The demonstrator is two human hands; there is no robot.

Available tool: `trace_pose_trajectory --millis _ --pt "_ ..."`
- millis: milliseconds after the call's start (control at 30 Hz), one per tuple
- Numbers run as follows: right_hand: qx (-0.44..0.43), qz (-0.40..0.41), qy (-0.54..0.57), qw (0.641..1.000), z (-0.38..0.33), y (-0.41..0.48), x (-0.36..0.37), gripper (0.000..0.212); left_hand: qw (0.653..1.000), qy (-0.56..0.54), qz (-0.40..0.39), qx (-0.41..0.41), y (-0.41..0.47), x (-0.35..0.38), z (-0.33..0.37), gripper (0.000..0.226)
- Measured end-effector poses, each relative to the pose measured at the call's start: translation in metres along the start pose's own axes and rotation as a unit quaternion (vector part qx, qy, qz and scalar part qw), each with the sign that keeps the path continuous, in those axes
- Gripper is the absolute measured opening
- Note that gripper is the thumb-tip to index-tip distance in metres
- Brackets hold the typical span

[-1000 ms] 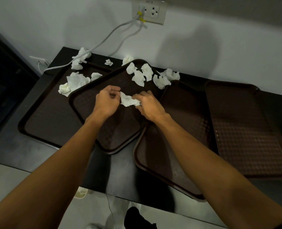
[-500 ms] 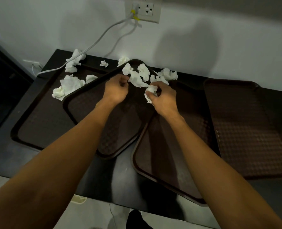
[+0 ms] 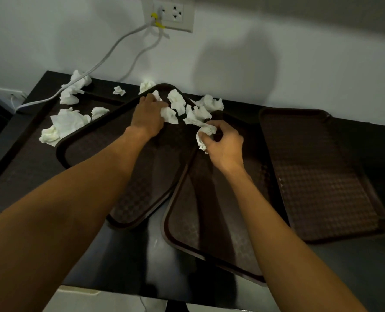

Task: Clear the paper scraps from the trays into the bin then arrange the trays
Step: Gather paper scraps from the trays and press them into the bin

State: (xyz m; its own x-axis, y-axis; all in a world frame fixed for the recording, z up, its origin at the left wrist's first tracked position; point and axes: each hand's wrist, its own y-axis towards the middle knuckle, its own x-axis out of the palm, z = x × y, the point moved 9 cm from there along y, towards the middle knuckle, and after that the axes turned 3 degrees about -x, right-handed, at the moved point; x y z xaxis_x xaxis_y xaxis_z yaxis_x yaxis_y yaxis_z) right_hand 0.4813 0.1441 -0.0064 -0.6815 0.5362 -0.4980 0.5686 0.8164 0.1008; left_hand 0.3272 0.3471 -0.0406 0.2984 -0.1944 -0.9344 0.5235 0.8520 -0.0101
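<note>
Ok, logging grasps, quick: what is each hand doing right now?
Left hand: grips a paper scrap.
Right hand: holds a crumpled scrap.

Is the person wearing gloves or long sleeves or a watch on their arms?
No gloves: the left hand and right hand are bare. Both forearms are bare too, with no sleeves in view and no watch or bracelet at the wrists. Rings are too hard to tell.
</note>
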Motion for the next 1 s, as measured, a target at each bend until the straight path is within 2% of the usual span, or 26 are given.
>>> trace_pose_trajectory --millis 233,400,533,800,1000 --pt "0.007 -0.004 0.002 1.0 -0.003 -0.014 0.001 0.038 0.997 -0.059 0.017 -0.039 -0.028 -0.008 -0.008 0.046" --pt "0.01 -0.011 0.009 1.0 -0.012 -0.029 0.014 0.036 0.988 -0.129 0.076 -0.048 -0.069 -0.024 -0.026 0.046" --pt "0.007 -0.023 0.019 1.0 -0.026 -0.045 0.034 0.036 0.97 -0.203 0.114 -0.066 -0.108 -0.043 -0.05 0.052" --pt "-0.008 -0.037 0.028 0.999 -0.067 -0.089 0.092 0.032 0.92 -0.324 0.186 -0.119 -0.201 -0.085 -0.104 0.047" --pt "-0.015 -0.068 0.051 0.996 -0.108 -0.136 0.147 0.035 0.894 -0.346 0.233 -0.162 -0.284 -0.118 -0.152 0.041"
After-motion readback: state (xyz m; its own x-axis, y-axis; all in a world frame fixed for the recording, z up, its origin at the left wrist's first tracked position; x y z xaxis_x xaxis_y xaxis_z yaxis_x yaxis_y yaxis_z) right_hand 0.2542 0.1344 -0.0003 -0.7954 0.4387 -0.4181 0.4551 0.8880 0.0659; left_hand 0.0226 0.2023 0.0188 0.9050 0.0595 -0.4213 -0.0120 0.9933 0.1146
